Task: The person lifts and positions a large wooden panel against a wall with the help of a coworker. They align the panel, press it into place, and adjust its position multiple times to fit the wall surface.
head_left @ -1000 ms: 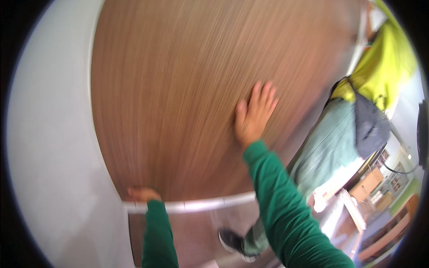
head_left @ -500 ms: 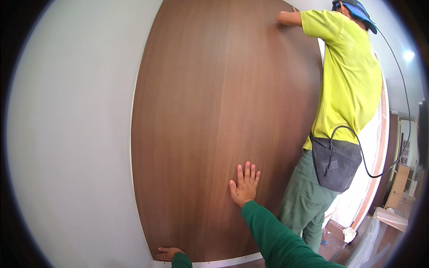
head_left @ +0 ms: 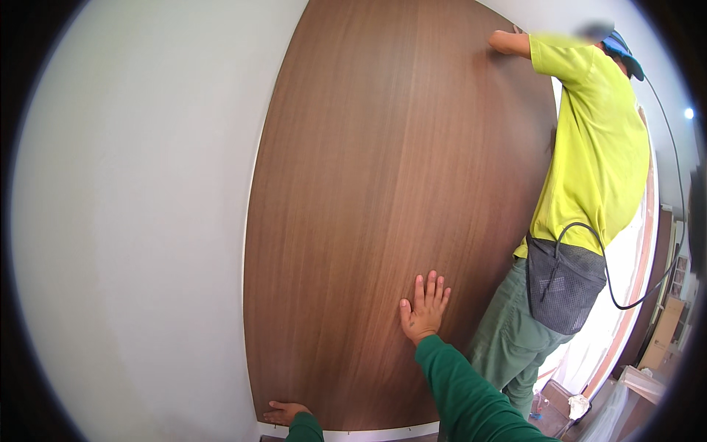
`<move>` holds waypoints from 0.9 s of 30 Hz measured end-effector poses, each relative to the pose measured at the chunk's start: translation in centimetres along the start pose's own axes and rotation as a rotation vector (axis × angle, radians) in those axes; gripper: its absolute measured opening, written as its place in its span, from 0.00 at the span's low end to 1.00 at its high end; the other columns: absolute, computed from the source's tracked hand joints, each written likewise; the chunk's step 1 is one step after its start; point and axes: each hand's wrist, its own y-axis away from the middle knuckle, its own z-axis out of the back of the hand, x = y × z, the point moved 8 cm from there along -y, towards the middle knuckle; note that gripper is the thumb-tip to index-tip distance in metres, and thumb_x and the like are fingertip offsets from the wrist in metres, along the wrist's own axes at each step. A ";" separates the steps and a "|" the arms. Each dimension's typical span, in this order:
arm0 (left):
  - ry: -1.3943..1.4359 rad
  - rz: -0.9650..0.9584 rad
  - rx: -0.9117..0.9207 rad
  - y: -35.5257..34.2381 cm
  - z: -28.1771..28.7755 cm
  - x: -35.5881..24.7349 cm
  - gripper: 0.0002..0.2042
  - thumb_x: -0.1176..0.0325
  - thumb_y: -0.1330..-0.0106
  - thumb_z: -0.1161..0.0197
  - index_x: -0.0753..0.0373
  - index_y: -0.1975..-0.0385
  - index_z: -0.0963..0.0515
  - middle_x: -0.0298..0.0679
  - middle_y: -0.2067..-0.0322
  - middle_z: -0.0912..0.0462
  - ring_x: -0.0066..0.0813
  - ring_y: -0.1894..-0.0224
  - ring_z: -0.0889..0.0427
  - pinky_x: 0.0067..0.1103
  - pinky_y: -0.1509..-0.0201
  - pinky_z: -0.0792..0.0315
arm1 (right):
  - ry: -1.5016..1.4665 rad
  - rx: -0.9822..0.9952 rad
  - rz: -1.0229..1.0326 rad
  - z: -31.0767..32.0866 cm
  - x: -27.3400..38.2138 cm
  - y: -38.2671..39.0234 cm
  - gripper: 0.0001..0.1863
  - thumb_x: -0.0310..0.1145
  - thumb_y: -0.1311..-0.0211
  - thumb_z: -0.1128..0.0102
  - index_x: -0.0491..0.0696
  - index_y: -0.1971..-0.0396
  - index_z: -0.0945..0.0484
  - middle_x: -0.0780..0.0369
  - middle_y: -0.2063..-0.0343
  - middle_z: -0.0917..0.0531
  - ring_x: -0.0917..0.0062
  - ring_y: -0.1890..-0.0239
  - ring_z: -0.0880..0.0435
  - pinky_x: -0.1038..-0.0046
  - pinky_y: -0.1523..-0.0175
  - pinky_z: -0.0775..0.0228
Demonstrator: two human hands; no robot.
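Head view. Item one: wood-grain panel (head_left: 353,199), brown, upright, its left edge alongside the wall, its lower edge just above a pale strip. Item two: wall (head_left: 140,221), pale grey, plain, left of the panel. Item three: co-worker (head_left: 589,162), standing at the panel's right edge in yellow-green shirt, green trousers (head_left: 504,331) and blue-peaked cap (head_left: 626,53), one forearm raised near the upper right corner. Item four: mesh pouch (head_left: 567,287), dark grey, at the co-worker's hip, a black cable (head_left: 626,305) looping beside it. Item five: pale strip (head_left: 368,436), narrow, along the panel's lower edge. Item six: right hand (head_left: 426,308), green-sleeved, laid flat on the panel's lower right part, fingers spread, grasping nothing. Item seven: left hand (head_left: 289,414), green-sleeved, at the panel's lower left corner, fingers extended, unclenched; firmness of contact cannot be told.
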 end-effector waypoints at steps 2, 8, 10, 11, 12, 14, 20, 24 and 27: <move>-0.010 0.020 -0.002 -0.1 -0.1 0.3 0.42 0.37 0.20 0.70 0.73 0.23 0.52 0.52 0.21 0.52 0.44 0.18 0.56 0.35 0.16 0.59 | 0.026 0.019 0.006 -0.1 0.1 0.0 0.38 0.51 0.25 0.53 0.52 0.21 0.47 0.55 0.19 0.54 0.53 0.18 0.59 0.43 0.20 0.75; -0.017 0.009 -0.029 -0.7 -0.4 0.8 0.42 0.37 0.20 0.71 0.73 0.23 0.52 0.52 0.21 0.52 0.44 0.18 0.55 0.34 0.16 0.58 | 0.004 0.032 -0.005 -0.5 0.1 0.1 0.39 0.51 0.26 0.52 0.55 0.20 0.48 0.56 0.19 0.56 0.54 0.18 0.60 0.42 0.20 0.76; -0.022 -0.017 -0.026 -0.9 -0.8 0.8 0.42 0.37 0.20 0.71 0.73 0.23 0.52 0.53 0.21 0.52 0.44 0.19 0.55 0.34 0.16 0.58 | 0.007 0.035 -0.003 -0.7 0.1 0.1 0.39 0.52 0.26 0.52 0.55 0.20 0.48 0.56 0.19 0.56 0.54 0.18 0.60 0.42 0.20 0.76; -0.032 0.001 -0.019 -1.0 -1.1 1.0 0.42 0.37 0.20 0.71 0.73 0.23 0.52 0.53 0.21 0.52 0.44 0.19 0.55 0.34 0.16 0.58 | 0.011 0.035 -0.001 -0.8 0.2 0.1 0.39 0.52 0.25 0.52 0.55 0.20 0.48 0.57 0.19 0.56 0.54 0.18 0.60 0.42 0.20 0.76; -0.026 -0.026 -0.024 -1.0 -1.3 0.8 0.42 0.37 0.20 0.71 0.74 0.23 0.52 0.53 0.21 0.52 0.44 0.19 0.54 0.34 0.16 0.58 | 0.016 0.048 -0.004 -1.1 0.1 0.2 0.39 0.52 0.25 0.52 0.55 0.20 0.49 0.57 0.19 0.56 0.54 0.18 0.60 0.42 0.20 0.76; -0.022 -0.029 -0.010 -1.1 -1.8 0.9 0.42 0.37 0.20 0.70 0.74 0.23 0.52 0.54 0.22 0.51 0.45 0.19 0.54 0.34 0.16 0.58 | 0.021 0.035 0.002 -1.3 0.2 0.1 0.39 0.52 0.25 0.52 0.55 0.20 0.48 0.56 0.19 0.56 0.54 0.18 0.59 0.42 0.20 0.76; -0.016 -0.016 -0.003 -1.8 -3.1 0.3 0.42 0.39 0.20 0.68 0.77 0.26 0.48 0.62 0.24 0.48 0.52 0.20 0.51 0.39 0.17 0.54 | 0.036 0.043 -0.007 -3.4 0.6 0.1 0.37 0.55 0.25 0.52 0.61 0.21 0.45 0.57 0.19 0.55 0.54 0.18 0.59 0.41 0.20 0.74; -0.014 -0.068 0.153 -1.9 -5.4 -4.5 0.39 0.43 0.19 0.63 0.77 0.26 0.46 0.64 0.24 0.48 0.55 0.21 0.50 0.41 0.18 0.54 | 0.043 0.068 -0.033 -6.7 1.8 -0.7 0.36 0.57 0.25 0.53 0.65 0.21 0.44 0.58 0.19 0.54 0.55 0.18 0.59 0.42 0.20 0.75; 0.182 -0.645 0.399 1.6 -6.0 -14.2 0.37 0.48 0.21 0.54 0.74 0.25 0.48 0.63 0.23 0.53 0.58 0.20 0.54 0.44 0.18 0.59 | 0.070 0.109 -0.031 -9.6 3.6 -1.6 0.37 0.54 0.26 0.51 0.59 0.22 0.43 0.54 0.20 0.54 0.52 0.19 0.58 0.42 0.20 0.73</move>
